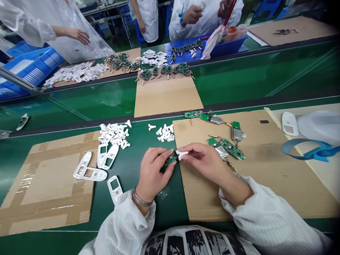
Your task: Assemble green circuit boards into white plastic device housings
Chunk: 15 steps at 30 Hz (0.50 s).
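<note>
My left hand point(155, 171) pinches a green circuit board point(170, 159) between thumb and fingers, over the green table. Held in the fingertips of my right hand point(203, 159) is a small white plastic piece point(182, 154), T-shaped, at the right end of the board. The two parts meet or nearly so; I cannot tell if they are joined. Beyond my hands lies a small group of like white pieces point(166, 133), with a bigger heap point(113, 134) to the left. Several circuit boards with metal parts point(232, 148) rest on the cardboard to the right.
White oval housings point(94, 173) lie left of my hands, by a taped cardboard sheet point(53, 184). A blue strap point(308, 148) is at the right. Across the raised green divider point(106, 101), co-workers stand or sit behind more boards point(167, 69) and a blue bin point(225, 47).
</note>
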Tool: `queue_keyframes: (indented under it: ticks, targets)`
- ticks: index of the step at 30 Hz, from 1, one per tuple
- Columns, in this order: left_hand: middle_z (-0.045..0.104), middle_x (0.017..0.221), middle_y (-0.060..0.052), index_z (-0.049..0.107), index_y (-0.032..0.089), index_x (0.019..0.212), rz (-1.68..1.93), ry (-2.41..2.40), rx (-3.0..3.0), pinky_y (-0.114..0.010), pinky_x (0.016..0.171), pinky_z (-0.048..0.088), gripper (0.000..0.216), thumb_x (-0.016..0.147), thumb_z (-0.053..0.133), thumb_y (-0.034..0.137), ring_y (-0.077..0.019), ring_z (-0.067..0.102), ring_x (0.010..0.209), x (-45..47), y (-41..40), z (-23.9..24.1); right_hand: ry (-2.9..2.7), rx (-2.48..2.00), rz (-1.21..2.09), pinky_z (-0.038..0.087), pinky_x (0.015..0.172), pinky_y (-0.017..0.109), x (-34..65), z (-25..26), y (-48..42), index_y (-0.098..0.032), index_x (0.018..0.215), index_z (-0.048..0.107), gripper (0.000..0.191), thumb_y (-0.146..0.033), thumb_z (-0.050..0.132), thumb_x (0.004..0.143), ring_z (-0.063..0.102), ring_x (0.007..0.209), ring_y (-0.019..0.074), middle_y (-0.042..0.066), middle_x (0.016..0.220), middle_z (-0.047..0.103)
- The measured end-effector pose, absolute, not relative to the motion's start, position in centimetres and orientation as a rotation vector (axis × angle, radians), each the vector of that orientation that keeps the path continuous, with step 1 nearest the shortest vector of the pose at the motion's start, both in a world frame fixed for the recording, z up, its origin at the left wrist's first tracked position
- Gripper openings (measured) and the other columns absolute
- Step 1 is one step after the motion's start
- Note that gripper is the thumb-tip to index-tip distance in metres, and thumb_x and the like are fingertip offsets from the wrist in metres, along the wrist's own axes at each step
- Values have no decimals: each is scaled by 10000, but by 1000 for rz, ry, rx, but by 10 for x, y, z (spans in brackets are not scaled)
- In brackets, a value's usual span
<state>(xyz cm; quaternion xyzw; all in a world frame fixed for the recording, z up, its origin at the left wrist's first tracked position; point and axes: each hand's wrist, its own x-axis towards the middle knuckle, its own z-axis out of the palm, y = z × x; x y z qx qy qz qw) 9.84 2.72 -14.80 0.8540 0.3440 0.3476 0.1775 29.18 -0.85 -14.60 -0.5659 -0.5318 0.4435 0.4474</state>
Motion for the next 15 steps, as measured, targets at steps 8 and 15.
queue_keyframes:
  ticks: [8,15]
  targets:
    - [681,996,-64,643,229,997,1034,903,2388,-358,783,495,191,821,679,166,-192,608,879,98,27,-150,-1292,-1351,1232,597,749,364,294,-148,-7,-215,938,734,194,-355,696,810,714,842,228,61,897,759]
    - [696,985,-59,597,207,1060,1026,866,2380,-344,797,495,275,811,704,164,-187,616,884,100,24,-146,-1561,-1334,975,554,684,307,298,-147,-8,-217,927,746,115,-258,661,861,692,790,194,55,896,751]
